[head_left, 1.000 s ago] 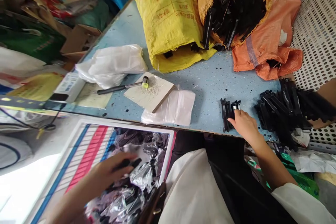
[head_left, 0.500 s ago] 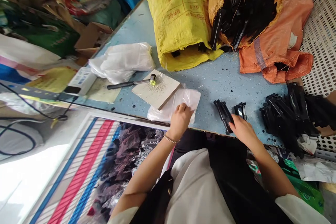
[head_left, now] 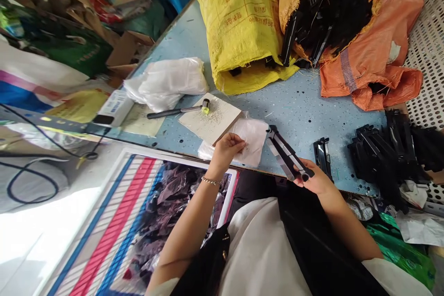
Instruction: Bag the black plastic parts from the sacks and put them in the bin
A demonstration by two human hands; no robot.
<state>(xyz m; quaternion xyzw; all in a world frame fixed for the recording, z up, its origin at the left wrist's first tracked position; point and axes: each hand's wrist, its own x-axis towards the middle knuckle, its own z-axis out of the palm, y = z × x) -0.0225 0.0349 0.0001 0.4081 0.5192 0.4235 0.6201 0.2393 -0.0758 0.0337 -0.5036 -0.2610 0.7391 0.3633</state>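
Note:
My right hand (head_left: 314, 176) grips one end of a long black plastic part (head_left: 286, 155), raised off the table and slanting toward the upper left. Another black plastic part (head_left: 323, 157) lies on the table just right of it. My left hand (head_left: 227, 148), with a beaded bracelet at the wrist, has thumb and fingers pinched together over a stack of clear plastic bags (head_left: 255, 136). Its fingertips appear to hold the film of the top bag. Part of the stack is hidden under that hand and a pale square board (head_left: 225, 118).
A hammer (head_left: 173, 112) rests with its yellow-tipped head on the board. Wrapped plastic bags (head_left: 169, 78) lie behind it. A yellow woven sack (head_left: 243, 32) and an orange sack (head_left: 378, 55) of black parts stand at the back. More black parts (head_left: 378, 148) are heaped right.
My right hand has lifted the black part from the table and tilted it toward the left. My left hand has shifted left across the bags, its fingertips now pinched together.

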